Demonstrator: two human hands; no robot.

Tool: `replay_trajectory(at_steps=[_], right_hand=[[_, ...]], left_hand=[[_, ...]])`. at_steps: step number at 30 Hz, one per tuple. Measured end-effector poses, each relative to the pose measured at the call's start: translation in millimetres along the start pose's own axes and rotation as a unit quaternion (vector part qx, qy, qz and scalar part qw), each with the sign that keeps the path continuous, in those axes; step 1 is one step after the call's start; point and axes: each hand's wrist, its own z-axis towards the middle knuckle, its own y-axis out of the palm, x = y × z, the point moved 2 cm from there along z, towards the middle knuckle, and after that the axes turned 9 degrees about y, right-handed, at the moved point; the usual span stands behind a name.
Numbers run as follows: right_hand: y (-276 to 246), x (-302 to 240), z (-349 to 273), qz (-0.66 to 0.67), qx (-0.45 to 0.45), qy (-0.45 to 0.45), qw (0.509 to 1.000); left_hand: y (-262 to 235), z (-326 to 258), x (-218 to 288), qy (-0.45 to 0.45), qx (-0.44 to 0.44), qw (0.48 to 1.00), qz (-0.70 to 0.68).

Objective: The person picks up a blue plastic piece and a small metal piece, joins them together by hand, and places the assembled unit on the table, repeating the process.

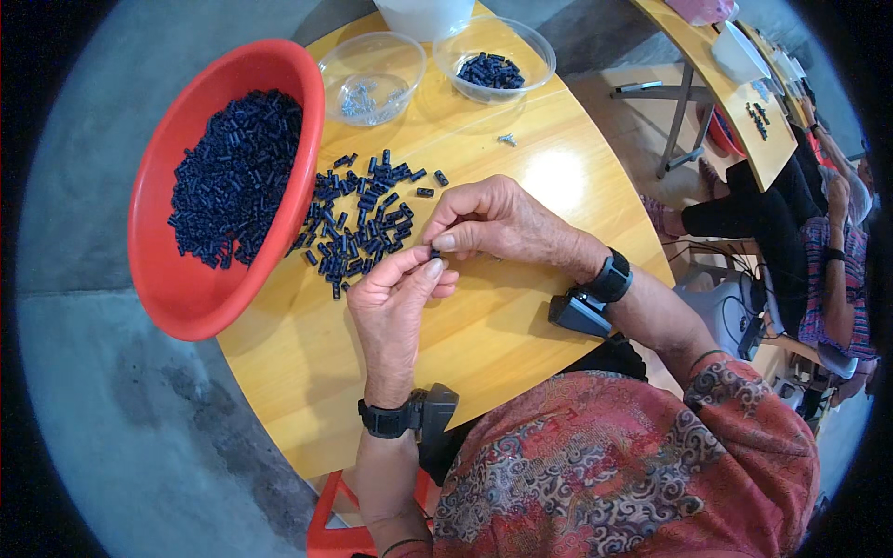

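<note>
My left hand [395, 299] pinches a small black plastic piece [435, 252] between thumb and forefinger, over the table. At the same spot the fingertips of my right hand [498, 221] close together, meeting the left ones; whatever they grip is too small and covered to make out. Just left of both hands lies a loose pile of short black plastic pieces [367, 219]. A few small silver metal parts [506, 139], probably screws, lie on the tabletop beyond my right hand.
A red basin [147, 200] full of black pieces tilts at the table's left edge. Beyond the pile stand a clear bowl [326, 67] with silver parts and another clear bowl [549, 65] with black pieces. A white container [423, 17] stands behind. Another person [837, 270] sits at right.
</note>
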Motion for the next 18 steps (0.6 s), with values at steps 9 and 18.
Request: replay_trajectory(at_steps=[9, 18], right_hand=[[-1.2, -6.0, -0.1, -0.3, 0.072, -0.257, 0.916], [7.3, -1.1, -4.2, -0.456, 0.091, -0.281, 0.84]], left_hand=[[-5.5, 5.9, -6.2, 0.177, -0.032, 0.962, 0.206], [0.7, 4.9, -2.2, 0.182, -0.024, 0.942, 0.28]])
